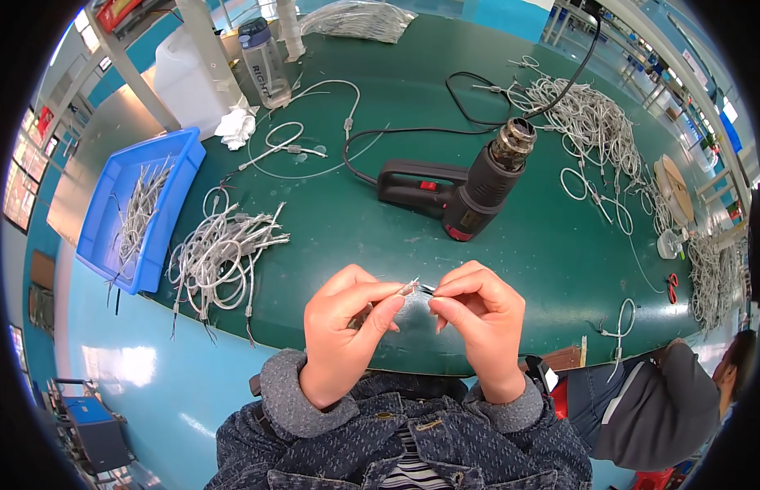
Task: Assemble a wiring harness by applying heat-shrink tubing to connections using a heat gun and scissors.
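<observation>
Over the green surface (331, 212), at six o'clock, your left hand (343, 322) is pinching a frayed cable end (409, 287) between narrowed fingers (384, 314), and your right hand (482, 314) is pinching thin dark wires (426, 290) just beside it. From your hands, a heat gun (478, 192) is sitting at one o'clock, and a cable pile (225, 249) is lying between nine and ten, beside a blue tray (171, 196).

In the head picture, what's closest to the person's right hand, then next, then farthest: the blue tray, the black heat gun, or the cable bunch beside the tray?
From the right hand:
1. Heat gun: just beyond it.
2. Cable bunch: over to the left.
3. Blue tray: farthest left.
</observation>
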A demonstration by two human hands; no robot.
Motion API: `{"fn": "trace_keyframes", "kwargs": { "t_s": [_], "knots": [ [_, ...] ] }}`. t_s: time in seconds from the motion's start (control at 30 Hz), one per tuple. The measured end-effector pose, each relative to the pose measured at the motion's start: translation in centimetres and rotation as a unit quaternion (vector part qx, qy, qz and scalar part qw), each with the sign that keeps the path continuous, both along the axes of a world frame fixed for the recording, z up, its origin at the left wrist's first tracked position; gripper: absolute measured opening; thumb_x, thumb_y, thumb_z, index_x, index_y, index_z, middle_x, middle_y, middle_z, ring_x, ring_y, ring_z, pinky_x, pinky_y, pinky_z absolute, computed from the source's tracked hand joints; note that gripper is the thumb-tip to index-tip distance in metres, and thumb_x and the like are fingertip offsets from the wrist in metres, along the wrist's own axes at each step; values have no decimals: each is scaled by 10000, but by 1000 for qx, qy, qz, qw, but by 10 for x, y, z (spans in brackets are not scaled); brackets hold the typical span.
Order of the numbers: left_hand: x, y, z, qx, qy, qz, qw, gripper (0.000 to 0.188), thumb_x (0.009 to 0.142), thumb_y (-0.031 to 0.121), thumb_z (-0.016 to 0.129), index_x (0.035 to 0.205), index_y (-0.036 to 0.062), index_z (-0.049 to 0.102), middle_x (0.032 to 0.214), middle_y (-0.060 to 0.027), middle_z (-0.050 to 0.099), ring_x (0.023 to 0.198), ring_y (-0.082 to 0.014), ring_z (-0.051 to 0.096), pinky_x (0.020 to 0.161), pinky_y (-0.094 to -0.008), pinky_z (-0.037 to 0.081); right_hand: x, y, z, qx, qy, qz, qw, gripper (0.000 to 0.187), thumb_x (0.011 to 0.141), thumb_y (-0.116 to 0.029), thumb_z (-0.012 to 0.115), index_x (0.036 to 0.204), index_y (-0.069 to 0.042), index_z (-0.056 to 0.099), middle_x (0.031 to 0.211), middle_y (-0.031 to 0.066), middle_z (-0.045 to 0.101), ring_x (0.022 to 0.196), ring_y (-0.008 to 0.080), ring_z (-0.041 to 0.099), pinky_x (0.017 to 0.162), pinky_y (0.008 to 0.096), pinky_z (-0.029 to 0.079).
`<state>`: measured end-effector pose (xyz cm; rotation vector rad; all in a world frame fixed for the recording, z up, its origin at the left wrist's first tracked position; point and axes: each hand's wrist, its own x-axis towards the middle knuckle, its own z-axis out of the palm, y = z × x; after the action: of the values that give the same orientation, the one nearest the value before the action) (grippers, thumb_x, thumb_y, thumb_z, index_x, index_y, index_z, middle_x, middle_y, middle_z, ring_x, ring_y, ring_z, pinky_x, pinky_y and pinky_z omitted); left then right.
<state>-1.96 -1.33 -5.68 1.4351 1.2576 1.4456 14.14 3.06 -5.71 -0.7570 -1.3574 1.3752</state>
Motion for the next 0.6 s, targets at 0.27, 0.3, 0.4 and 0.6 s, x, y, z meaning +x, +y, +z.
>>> {"fn": "trace_keyframes", "kwargs": {
  "t_s": [0.27,0.3,0.4,0.6],
  "knots": [
    [0,-2,-1,12,45,12,999,134,850,-17,589,966,-58,643,854,-87,520,654,-115,562,556,-231,549,-3,0,2,93,-82,-27,992,80,799,102,591,871,72,607,839,129,595,673,148,598,525,226,500],
    [0,-2,-1,14,53,14,998,134,849,-16,590,965,-58,643,857,-87,520,652,-113,561,558,-232,550,-3,0,3,81,-77,-21,994,77,806,98,587,875,72,609,841,129,597,676,149,599,527,227,497],
    [0,-3,-1,4,55,17,998,122,842,-24,592,945,-63,645,841,-84,521,646,-112,560,553,-229,550,-4,-1,3,43,-54,-12,998,71,819,92,576,879,72,609,846,129,600,677,148,599,529,229,493],
    [3,-3,-1,-4,41,17,999,92,825,-38,596,893,-68,651,788,-74,528,632,-107,558,538,-221,549,-8,-4,-3,35,-13,-50,998,75,842,86,544,887,67,602,860,135,604,678,147,602,538,227,484]
  ]
}}
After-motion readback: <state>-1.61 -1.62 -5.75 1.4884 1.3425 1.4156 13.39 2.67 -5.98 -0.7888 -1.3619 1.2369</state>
